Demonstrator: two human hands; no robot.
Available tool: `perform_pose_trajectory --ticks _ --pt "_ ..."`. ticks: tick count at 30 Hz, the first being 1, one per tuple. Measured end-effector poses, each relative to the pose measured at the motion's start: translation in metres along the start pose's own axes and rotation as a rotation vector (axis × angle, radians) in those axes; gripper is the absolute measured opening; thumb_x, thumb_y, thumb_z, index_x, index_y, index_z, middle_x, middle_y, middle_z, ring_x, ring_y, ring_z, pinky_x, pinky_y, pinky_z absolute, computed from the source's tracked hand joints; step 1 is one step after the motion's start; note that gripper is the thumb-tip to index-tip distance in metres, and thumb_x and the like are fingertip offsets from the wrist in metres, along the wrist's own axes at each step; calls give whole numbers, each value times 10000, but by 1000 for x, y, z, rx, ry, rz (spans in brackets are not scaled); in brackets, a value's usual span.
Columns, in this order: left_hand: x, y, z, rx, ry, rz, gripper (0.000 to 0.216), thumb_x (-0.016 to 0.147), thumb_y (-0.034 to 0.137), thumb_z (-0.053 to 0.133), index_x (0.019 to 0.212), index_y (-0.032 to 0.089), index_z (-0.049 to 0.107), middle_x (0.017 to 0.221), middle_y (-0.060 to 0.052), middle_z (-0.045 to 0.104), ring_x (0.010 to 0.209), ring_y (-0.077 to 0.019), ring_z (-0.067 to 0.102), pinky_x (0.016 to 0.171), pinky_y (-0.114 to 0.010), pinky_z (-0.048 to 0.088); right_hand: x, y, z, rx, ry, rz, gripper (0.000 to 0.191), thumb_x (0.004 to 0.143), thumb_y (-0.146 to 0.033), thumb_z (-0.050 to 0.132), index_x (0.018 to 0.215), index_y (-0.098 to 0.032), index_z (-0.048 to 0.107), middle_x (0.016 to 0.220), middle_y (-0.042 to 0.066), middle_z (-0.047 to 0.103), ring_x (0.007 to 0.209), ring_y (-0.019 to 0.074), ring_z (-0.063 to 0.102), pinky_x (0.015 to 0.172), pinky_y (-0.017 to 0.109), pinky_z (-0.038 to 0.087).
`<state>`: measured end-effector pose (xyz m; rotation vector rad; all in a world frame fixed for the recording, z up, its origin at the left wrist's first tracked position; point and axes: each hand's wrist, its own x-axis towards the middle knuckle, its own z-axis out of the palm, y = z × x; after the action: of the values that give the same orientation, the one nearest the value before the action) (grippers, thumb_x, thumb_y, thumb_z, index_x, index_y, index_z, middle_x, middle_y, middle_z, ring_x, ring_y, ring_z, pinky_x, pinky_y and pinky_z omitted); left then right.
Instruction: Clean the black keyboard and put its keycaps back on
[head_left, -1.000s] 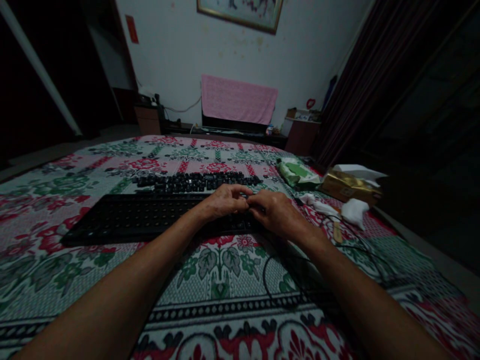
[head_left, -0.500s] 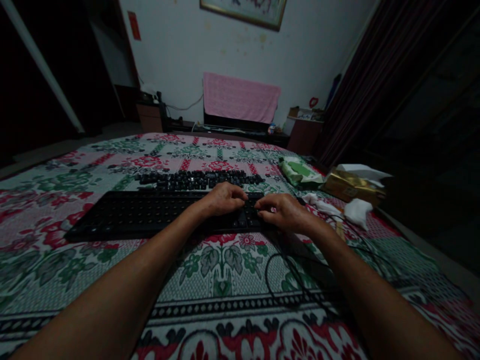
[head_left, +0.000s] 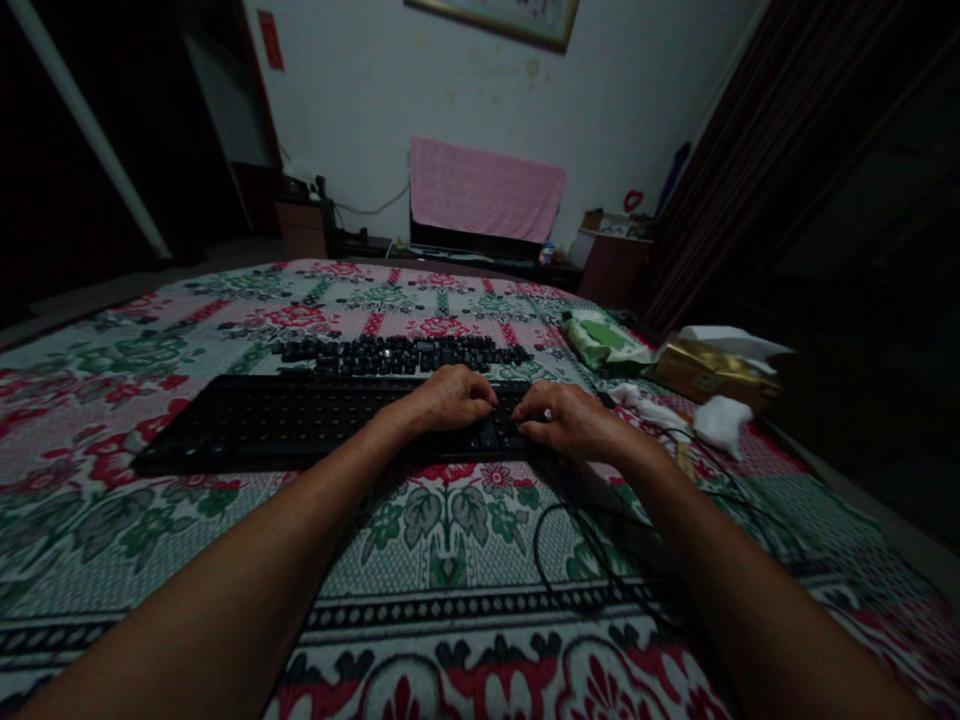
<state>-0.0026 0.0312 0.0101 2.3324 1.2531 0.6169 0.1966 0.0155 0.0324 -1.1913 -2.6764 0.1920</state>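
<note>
A long black keyboard [head_left: 285, 425] lies across a floral bed cover [head_left: 112, 520]. Just beyond it is a strip of loose black keycaps [head_left: 405, 353]. Both my hands are at the keyboard's right end. My left hand [head_left: 450, 398] rests on the keys with its fingers curled under. A few centimetres to its right, my right hand [head_left: 570, 420] is closed in a pinch, fingertips down on the keys at the end. What either hand holds, if anything, is hidden in the dark. The keyboard's black cable [head_left: 570, 560] loops on the cover beneath my right forearm.
To the right lie a green packet [head_left: 604, 343], a gold tissue box [head_left: 705, 368] and crumpled white tissue [head_left: 721, 420] near the bed's edge. A pink cloth [head_left: 486, 190] hangs over a screen by the far wall. Dark curtains stand at the right.
My hands, which touched over the keys, have drawn slightly apart. The right one moved right and lower onto the keyboard's end. The view shifted a little.
</note>
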Motion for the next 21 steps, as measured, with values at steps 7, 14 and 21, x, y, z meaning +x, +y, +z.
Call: perform_pose_trajectory --ticks 7,14,21 --pt "1 -2 0 -5 -21 19 246 687 204 487 832 168 683 727 17 675 658 -95 584 586 -172 394 3 1 0 44 -23 41 176 689 -174 580 822 -193 692 820 18 639 758 131 561 665 212 402" --pt "-2 6 2 -105 -64 78 246 687 215 495 841 159 679 700 18 665 621 -89 569 553 -165 383 7 8 2 198 -92 95 165 673 -180 593 798 -158 698 755 18 646 675 113 559 605 200 403" --pt "0 11 11 -79 -104 99 241 690 248 504 831 174 685 680 24 660 598 -90 556 530 -171 359 6 16 5 382 -119 113 196 697 -266 571 763 -124 688 702 26 630 630 108 539 557 197 394"
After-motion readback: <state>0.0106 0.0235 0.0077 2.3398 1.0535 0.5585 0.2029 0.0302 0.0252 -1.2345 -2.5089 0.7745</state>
